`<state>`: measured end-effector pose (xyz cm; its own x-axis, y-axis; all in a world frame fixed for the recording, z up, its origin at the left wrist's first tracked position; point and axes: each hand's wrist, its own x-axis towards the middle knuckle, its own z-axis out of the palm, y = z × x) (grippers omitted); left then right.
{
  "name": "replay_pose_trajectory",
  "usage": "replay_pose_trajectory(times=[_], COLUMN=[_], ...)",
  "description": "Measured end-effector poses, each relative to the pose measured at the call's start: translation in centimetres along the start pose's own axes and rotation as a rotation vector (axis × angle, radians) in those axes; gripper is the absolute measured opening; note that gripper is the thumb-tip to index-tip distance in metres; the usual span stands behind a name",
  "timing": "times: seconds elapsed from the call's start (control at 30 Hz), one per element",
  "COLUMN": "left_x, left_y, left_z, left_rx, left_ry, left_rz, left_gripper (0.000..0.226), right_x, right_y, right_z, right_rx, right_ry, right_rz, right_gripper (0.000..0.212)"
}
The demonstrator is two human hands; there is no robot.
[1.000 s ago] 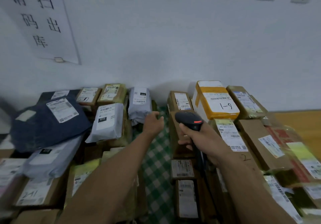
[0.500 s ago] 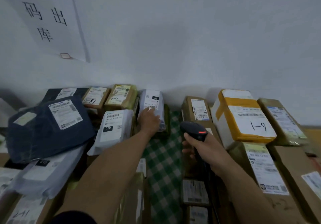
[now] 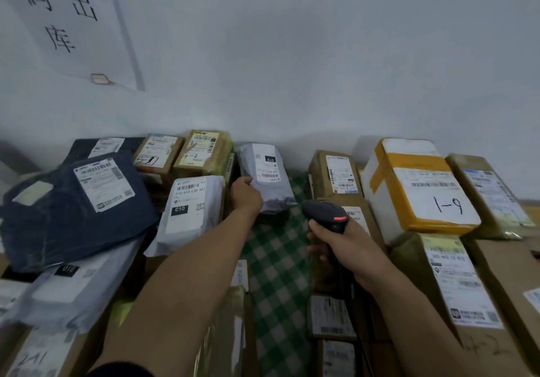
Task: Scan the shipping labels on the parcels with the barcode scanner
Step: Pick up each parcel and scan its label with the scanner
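1. Left hand: gripping the left edge of a grey mailer parcel near the wall, fingers curled round it.
2. Shipping label on that parcel: facing up, carrying barcodes and a black "010" badge, all reading upside down from the head view.
3. Right hand: clasping the handle of the black barcode scanner, fingers wrapped fully round it.
4. Scanner head: hovering near the held parcel without touching it, glowing red on top.
5. Green checked cloth: covering the worktop between the two forearms.
6. Second grey mailer: lying just left of the left hand, reading "010-010 130 551" and "010".
7. Cardboard box: bearing handwritten "4-2".
8. Yellow-taped white box: bearing handwritten "1-9".
9. Wall sheet: showing 码, 出, 库.
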<state>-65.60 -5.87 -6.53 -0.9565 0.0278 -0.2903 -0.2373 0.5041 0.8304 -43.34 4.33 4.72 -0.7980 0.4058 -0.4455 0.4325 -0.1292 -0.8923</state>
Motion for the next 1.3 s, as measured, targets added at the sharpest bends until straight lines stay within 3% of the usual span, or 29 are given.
replay_pose_trajectory(times=[0.23, 0.4, 0.53, 0.67, 0.73, 0.97, 1.13, 1.3], left_x=[-4.9, -11.9, -18.7, -25.1, -27.6, -32.5, -34.5, -35.6], left_y=[2.0, 3.8, 3.9, 2.7, 1.7, -1.1, -2.3, -3.5], left_z=[-3.0, -6.3, -7.8, -9.4, -10.1, -11.3, -11.8, -12.1], left_rx=[-0.107, -0.247, -0.302, -0.427, -0.531, -0.741, -0.704, -0.678], left_ry=[-0.032, -0.032, -0.086, -0.128, -0.161, -0.199, -0.214, -0.380], left_rz=[0.111, 0.267, 0.347, 0.305, 0.251, 0.181, 0.181, 0.047], left_gripper=[0.035, 0.029, 0.027, 0.022, 0.023, 0.027, 0.035, 0.031], right_x=[-2.3, -5.6, -8.8, -12.0, -13.6, -17.7, -19.3, -20.6], right_y=[-0.9, -1.9, -1.6, -0.1, 0.6, 3.1, 3.9, 3.8], right_z=[0.1, -0.3, -0.3, -1.4, -2.0, -3.0, -2.7, -2.3], right_rx=[0.031, 0.038, 0.111, 0.093, 0.122, 0.250, 0.280, 0.258], right_ry=[0.021, 0.177, 0.414, 0.472, 0.450, 0.294, 0.316, 0.288], right_rz=[-0.076, -0.222, -0.364, -0.427, -0.427, -0.359, -0.367, -0.406], right_gripper=[0.022, 0.020, 0.041, 0.087, 0.095, 0.070, 0.084, 0.059])
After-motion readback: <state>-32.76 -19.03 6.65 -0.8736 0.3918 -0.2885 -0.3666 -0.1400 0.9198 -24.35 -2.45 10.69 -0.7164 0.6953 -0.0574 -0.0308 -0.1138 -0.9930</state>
